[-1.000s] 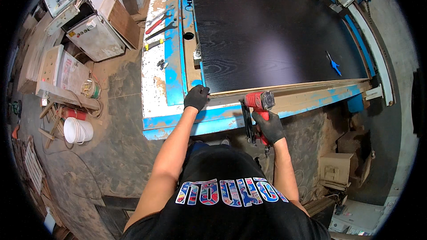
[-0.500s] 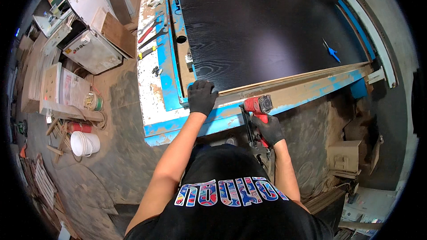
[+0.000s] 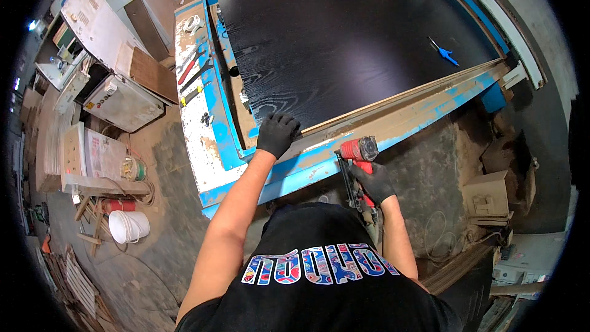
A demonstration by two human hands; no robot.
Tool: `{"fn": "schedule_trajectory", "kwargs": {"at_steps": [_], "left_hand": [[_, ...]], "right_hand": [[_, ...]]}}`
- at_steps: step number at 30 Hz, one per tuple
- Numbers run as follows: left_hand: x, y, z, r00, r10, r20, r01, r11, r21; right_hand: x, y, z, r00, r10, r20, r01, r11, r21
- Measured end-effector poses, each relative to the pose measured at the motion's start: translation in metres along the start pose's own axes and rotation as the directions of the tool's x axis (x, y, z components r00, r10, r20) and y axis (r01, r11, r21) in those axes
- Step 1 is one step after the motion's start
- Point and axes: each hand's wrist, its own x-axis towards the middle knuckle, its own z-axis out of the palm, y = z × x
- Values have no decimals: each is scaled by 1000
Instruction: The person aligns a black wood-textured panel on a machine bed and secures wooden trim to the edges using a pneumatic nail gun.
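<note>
My left hand (image 3: 278, 135), in a dark glove, lies over the near-left corner of a black wood-grained panel (image 3: 344, 37), fingers spread on its surface. The panel rests on a blue-painted, worn bench (image 3: 279, 184). In my gloved right hand (image 3: 375, 182) is a red and black nail gun (image 3: 358, 149), its handle wrapped by the fingers. It hangs just in front of the bench's near edge, to the right of my left hand, apart from the panel. A blue air blow gun (image 3: 445, 54) with a thin nozzle lies on the panel's right side.
Wrenches (image 3: 195, 75), a yellow-and-black handled tool (image 3: 191, 95), small black pieces (image 3: 206, 118) and a white ring-shaped item (image 3: 193, 23) lie on the bench's left strip. A white bucket (image 3: 129, 227) stands on the floor at left. An opened cardboard box (image 3: 485, 197) sits at right.
My view has turned, so the bench and panel appear tilted and shifted left. Both hands stay in nearly the same places, left on the panel corner, right around the nail gun.
</note>
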Motion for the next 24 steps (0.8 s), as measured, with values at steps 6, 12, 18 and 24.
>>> {"fn": "schedule_trajectory", "kwargs": {"at_steps": [6, 12, 18, 24], "left_hand": [[12, 5, -11, 962, 264, -67, -261, 964, 51], [8, 3, -3, 946, 305, -112, -296, 951, 92], [6, 17, -3, 970, 219, -104, -217, 976, 33], [13, 29, 4, 987, 153, -39, -154, 988, -4]], "right_hand": [[3, 2, -1, 999, -27, -20, 27, 999, 28], [11, 17, -4, 999, -16, -34, 19, 995, 97], [12, 47, -11, 997, 71, -36, -62, 975, 214], [3, 69, -30, 977, 203, -60, -194, 971, 139]]}}
